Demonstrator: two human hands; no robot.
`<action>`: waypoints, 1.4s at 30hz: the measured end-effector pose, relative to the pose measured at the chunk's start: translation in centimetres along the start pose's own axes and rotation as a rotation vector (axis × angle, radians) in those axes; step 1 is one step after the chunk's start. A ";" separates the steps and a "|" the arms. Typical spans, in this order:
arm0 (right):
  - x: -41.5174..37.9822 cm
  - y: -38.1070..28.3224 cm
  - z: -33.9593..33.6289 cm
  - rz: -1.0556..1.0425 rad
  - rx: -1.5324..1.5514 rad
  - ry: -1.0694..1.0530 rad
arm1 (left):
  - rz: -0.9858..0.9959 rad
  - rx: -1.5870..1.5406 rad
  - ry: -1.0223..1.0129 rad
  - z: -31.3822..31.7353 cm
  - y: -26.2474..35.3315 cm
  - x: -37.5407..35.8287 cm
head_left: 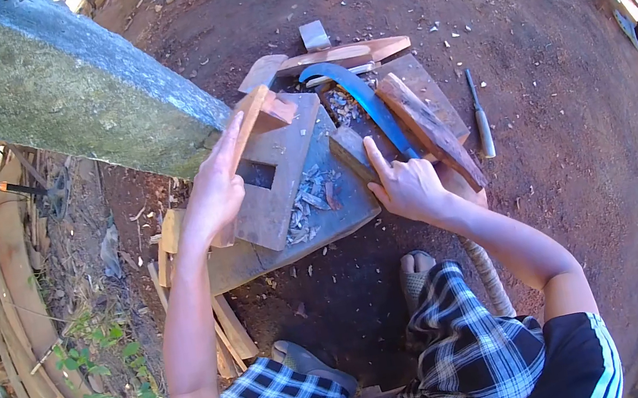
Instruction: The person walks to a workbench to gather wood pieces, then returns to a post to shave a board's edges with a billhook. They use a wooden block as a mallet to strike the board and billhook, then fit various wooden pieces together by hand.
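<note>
My left hand is closed around a slim, pale shaped piece of wood, held upright over the work bench. My right hand has its index finger stretched out near a short grey wood block. Its other fingers curl over the base of a curved knife, whose blade points away from me. A long wrapped handle runs back beneath my right forearm; the grip itself is mostly hidden. Below my left hand lies a plank with a square hole.
Wood shavings lie on the low bench. A rough wood piece rests on its right; a chisel-like tool lies on the dirt beyond. A large concrete post leans in from the upper left. Long boards lie farther left.
</note>
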State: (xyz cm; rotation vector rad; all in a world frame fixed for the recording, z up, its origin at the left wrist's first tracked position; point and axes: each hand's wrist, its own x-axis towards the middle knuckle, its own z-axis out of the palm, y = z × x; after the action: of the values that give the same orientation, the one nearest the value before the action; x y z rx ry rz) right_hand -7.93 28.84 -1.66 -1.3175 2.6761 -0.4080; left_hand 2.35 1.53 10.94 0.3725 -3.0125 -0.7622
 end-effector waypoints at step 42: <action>9.8 -17.7 5.1 -0.355 0.443 0.137 | 0.414 0.124 0.365 -4.5 -3.8 -9.7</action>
State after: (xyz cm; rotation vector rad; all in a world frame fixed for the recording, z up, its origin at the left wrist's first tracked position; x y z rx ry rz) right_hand 0.67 9.86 -1.29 -1.6500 2.2451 -1.0924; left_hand 12.90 -1.56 13.55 -0.1058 -2.6600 -0.4208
